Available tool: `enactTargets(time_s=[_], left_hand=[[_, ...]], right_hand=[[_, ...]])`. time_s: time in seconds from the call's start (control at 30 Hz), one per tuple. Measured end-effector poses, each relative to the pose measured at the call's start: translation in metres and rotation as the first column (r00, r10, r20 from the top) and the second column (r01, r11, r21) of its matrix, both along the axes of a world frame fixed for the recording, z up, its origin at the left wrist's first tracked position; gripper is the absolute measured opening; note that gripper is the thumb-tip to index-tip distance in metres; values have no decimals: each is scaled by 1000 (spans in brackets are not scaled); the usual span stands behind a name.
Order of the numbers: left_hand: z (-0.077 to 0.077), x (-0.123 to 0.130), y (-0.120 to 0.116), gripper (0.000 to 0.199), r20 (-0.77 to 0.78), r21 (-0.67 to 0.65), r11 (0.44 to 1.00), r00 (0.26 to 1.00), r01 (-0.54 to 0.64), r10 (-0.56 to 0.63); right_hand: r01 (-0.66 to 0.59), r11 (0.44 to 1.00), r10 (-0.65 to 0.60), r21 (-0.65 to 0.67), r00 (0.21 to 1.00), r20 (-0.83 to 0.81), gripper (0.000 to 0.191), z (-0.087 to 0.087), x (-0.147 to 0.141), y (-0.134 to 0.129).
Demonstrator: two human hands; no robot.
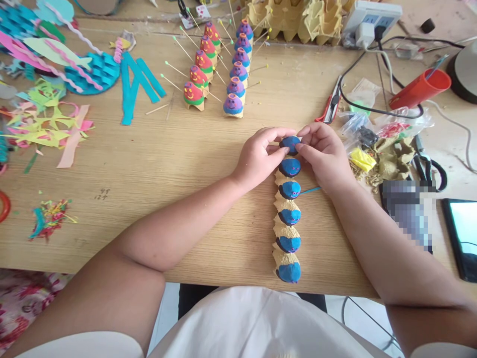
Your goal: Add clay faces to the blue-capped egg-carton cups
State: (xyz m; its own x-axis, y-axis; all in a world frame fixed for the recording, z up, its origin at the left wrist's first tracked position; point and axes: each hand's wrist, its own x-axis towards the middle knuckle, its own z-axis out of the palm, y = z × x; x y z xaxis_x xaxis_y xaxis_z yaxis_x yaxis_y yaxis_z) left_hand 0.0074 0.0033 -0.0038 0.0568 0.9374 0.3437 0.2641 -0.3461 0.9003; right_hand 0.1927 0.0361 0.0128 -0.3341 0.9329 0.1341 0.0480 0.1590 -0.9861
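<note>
A row of egg-carton cups with blue and dark clay tops (289, 217) runs up the table toward the far side; several tops bear small pink faces. My left hand (263, 153) pinches the left side of the farthest blue top (289, 144), thumb in front and fingers behind. From the right, my right hand (323, 151) touches the same top with thumb and forefinger. Anything small between its fingertips is hidden. A thin blue strip (310, 190) lies beside the row, below my right hand.
Behind stand red-green cups (194, 94) and purple-blue cups (233, 104) with pins. Paper scraps (48, 119) lie left. On the right are a red cutter (331, 105), a red cup (421, 89), bags, scissors (428, 171), a phone (462, 238) and a power strip (372, 17).
</note>
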Motion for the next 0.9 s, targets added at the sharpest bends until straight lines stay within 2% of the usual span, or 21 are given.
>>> enactTargets(time_s=[0.9], left_hand=[[1,0,0,35,4,-4,1000,1000,8,-8]], right_hand=[[18,1000,-18,-7,1000,-3,38,0,-1,1]])
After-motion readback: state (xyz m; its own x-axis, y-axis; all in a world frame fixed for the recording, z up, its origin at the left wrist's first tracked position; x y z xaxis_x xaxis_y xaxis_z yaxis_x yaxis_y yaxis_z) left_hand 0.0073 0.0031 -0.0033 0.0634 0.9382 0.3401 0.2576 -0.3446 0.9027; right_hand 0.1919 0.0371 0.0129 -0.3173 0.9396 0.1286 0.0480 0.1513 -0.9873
